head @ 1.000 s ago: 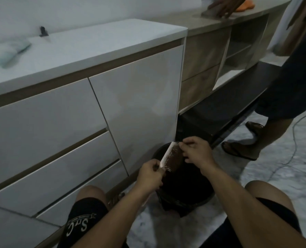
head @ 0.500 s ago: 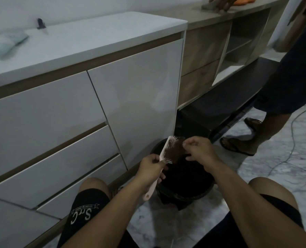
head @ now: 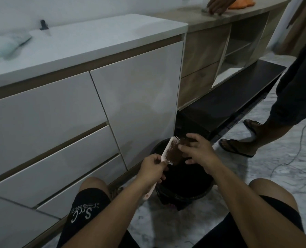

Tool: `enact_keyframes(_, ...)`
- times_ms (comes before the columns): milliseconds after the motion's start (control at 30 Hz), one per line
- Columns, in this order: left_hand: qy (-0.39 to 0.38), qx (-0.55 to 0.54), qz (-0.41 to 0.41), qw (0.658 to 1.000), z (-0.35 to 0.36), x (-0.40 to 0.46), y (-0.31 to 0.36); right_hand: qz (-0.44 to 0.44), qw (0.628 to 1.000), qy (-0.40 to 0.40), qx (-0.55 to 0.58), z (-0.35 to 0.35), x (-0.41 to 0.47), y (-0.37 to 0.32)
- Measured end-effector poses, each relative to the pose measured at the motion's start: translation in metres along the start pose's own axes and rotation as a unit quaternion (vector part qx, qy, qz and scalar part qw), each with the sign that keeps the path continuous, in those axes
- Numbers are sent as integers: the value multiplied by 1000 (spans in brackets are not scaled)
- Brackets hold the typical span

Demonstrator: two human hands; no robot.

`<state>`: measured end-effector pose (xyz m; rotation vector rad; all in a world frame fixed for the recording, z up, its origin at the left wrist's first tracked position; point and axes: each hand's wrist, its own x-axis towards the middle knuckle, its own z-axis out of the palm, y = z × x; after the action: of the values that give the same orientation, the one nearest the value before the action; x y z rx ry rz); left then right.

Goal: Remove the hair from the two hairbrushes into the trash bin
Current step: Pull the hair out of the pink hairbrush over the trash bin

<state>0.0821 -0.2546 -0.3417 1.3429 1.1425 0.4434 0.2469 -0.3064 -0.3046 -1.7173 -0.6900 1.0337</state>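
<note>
A white hairbrush (head: pixel 169 149) with a pale pink handle is held upright over the black trash bin (head: pixel 201 194). Its bristles, matted with brown hair (head: pixel 173 155), face right. My left hand (head: pixel 153 166) grips the handle just below the brush head. My right hand (head: pixel 197 152) is at the bristle face, thumb and forefinger pinching a tuft of the hair near the top of the brush while the other fingers spread out. I see only one brush.
A white drawer cabinet (head: pixel 134 93) stands right behind the bin. A dark low shelf (head: pixel 229 99) runs to the right. Another person's sandalled feet (head: pixel 236 146) stand on the marble floor close to the bin, beside a thin cable (head: pixel 291 158).
My right hand's fingers have spread out and it has shifted slightly down the bristles. The left hand keeps its hold on the handle.
</note>
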Motion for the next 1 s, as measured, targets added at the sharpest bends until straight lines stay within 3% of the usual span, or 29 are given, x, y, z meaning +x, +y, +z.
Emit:
enact_keyframes(100, -1, 20, 13, 1000, 2, -2, 0, -45, 998, 4, -49, 3, 0, 4)
enact_keyframes(200, 3, 37, 18, 999, 3, -2, -1, -75, 987, 90, -113, 1, 8, 10)
enact_keyframes(300, 17, 66, 33, 997, 2, 0, -3, -76, 981, 147, -98, -1, 16, 14)
enact_keyframes(533, 33, 135, 94, 986, 5, 2, -2, -131, 982, 58, -125, 9, 11, 14)
enact_keyframes(733, 52, 189, 151, 969, 5, -1, 0, -111, 982, 100, -119, 6, 16, 14)
enact_keyframes(1000, 53, 105, 88, 989, 6, 3, -8, -82, 978, 172, -90, -1, 22, 17)
